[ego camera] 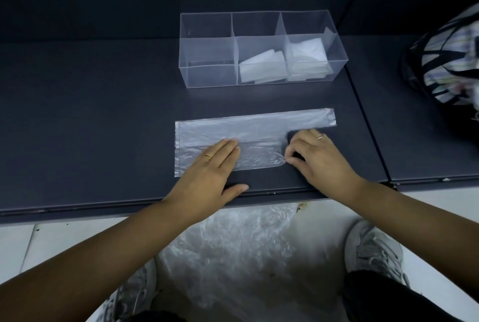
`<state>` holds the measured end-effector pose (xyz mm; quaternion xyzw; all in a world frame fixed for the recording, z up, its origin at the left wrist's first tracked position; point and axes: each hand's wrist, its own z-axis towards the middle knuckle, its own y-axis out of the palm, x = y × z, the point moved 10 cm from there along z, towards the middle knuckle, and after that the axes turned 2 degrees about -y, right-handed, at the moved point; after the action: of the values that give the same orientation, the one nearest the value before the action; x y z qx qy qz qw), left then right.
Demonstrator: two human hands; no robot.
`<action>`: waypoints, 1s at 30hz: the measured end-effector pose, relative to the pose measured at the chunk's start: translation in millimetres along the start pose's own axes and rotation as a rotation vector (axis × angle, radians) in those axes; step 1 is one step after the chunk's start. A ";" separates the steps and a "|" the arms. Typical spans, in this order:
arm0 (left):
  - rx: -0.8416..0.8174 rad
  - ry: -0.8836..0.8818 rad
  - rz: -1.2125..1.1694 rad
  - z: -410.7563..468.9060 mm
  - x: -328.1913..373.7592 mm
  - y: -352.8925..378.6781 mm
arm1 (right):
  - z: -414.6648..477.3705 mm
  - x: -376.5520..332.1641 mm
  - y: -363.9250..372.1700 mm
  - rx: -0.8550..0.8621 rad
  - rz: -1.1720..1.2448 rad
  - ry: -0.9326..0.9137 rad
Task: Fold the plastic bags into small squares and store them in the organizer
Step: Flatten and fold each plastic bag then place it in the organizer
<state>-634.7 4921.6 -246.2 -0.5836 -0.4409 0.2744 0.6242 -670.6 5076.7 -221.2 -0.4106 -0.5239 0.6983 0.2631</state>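
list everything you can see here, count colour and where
bag: 1, clear, flat on the table, partly folded
organizer: 1, clear, three compartments, behind the bag
folded bags: 2 stacks, white, in the middle and right compartments
striped bag: 1, black and pale stripes, far right
loose plastic: 1 heap, clear, on the floor below the table edge
table: 1, dark grey
shoes: 2, grey, either side of the loose plastic
rings: 2, one on each hand
left hand: flat on the bag
right hand: pinches the bag's right edge
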 end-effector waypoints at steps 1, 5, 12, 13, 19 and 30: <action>0.011 -0.018 0.011 2.2 -1.2 -0.7 | 1.5 1.3 3.2 -0.027 0.016 0.010; 0.106 -0.030 0.040 7.0 2.8 -12.5 | 1.5 22.5 3.6 -0.152 0.400 0.220; 0.293 0.039 0.016 4.6 3.4 -34.4 | 4.8 -0.4 -27.0 -0.078 0.086 0.137; 0.299 0.045 0.014 3.3 5.3 -36.5 | 7.3 -18.1 -22.5 -0.096 0.031 0.057; 0.283 0.019 -0.043 -3.0 11.2 -43.6 | 18.5 -56.4 9.8 -0.064 -0.045 -0.068; 0.226 -0.302 -0.473 -22.4 -74.5 -49.1 | 15.4 -25.4 -5.6 -0.018 0.164 0.197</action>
<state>-657.9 4838.6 -214.1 -0.3443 -0.6189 0.2523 0.6593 -670.7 5050.2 -206.6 -0.5209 -0.4665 0.6691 0.2516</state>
